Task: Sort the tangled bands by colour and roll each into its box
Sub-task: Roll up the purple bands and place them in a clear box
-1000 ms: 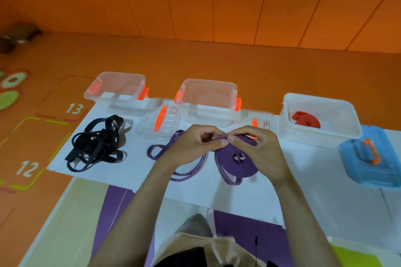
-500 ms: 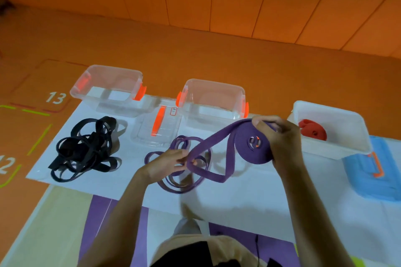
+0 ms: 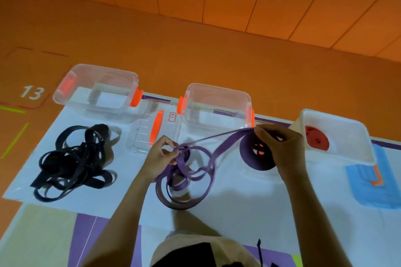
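Observation:
My right hand (image 3: 282,147) grips a partly wound purple roll (image 3: 253,154) just in front of the middle clear box (image 3: 217,95). From the roll a purple strand runs left to my left hand (image 3: 161,156), which pinches it above the loose purple band loops (image 3: 186,182) lying on the white sheet. A tangled heap of black band (image 3: 73,162) lies at the left, in front of the left clear box (image 3: 97,78). A rolled red band (image 3: 316,141) sits inside the white box (image 3: 347,128) at the right.
A clear lid with an orange handle (image 3: 156,128) lies between the two clear boxes. A blue lid (image 3: 368,186) lies at the right edge, below the white box. The white sheet (image 3: 249,201) lies on an orange floor mat marked 13 (image 3: 31,92).
My hands were together on the purple roll. They have drawn apart: the right hand carried the roll to the right, the left went down to the loose loops and stretched a strand between them.

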Tool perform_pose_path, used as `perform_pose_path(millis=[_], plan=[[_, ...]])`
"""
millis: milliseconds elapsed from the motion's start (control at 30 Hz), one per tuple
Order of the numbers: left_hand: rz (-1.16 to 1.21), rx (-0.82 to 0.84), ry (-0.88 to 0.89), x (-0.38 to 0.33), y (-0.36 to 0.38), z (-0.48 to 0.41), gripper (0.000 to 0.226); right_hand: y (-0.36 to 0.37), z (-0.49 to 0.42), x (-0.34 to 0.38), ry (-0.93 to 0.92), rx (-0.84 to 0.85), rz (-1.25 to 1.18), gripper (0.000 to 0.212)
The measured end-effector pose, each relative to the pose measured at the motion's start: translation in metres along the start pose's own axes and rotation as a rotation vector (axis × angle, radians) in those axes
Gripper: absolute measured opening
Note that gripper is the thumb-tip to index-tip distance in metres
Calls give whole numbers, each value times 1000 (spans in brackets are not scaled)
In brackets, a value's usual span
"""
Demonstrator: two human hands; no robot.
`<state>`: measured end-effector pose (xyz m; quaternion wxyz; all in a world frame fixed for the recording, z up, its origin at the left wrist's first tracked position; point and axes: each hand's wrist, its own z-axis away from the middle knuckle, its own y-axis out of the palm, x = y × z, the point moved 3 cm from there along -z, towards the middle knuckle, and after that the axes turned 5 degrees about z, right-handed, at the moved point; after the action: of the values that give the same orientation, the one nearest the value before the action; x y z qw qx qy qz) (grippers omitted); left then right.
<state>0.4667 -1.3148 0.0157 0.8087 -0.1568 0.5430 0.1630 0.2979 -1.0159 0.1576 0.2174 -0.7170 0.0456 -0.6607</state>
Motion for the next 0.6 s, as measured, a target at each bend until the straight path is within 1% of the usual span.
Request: perform_pose_path(millis=[67, 167, 267, 333, 367, 400, 433, 500, 533, 567, 600], plan=[[-171, -91, 45, -2, -6, -5, 20, 9, 0, 3, -56, 42, 105, 7], [-452, -131, 135, 0, -13, -6, 21, 20, 4, 10, -96, 86, 170, 10], [-541, -220, 198, 4, -22, -4, 21, 31, 10, 21, -170, 127, 248, 14], [-599, -227, 187, 5, -28, -4, 18, 37, 14, 26, -200, 146, 276, 15], [-615, -184, 159, 7, -32, -4, 18, 39, 17, 29, -210, 148, 279, 15], [-624, -103, 112, 8, -35, -4, 21, 40, 19, 32, -219, 147, 282, 16], [-645, 15, 52, 7, -38, -3, 32, 41, 20, 34, -230, 144, 283, 17], [-703, 275, -34, -1, -42, 3, 65, 42, 23, 40, -251, 154, 271, 18], [-674, 360, -27, -13, -42, 7, 76, 43, 25, 43, -266, 164, 262, 19], [-593, 411, 25, -31, -37, 11, 78, 44, 26, 46, -287, 173, 258, 20], [-467, 436, 92, -54, -29, 15, 75, 45, 28, 49, -306, 180, 257, 21]])
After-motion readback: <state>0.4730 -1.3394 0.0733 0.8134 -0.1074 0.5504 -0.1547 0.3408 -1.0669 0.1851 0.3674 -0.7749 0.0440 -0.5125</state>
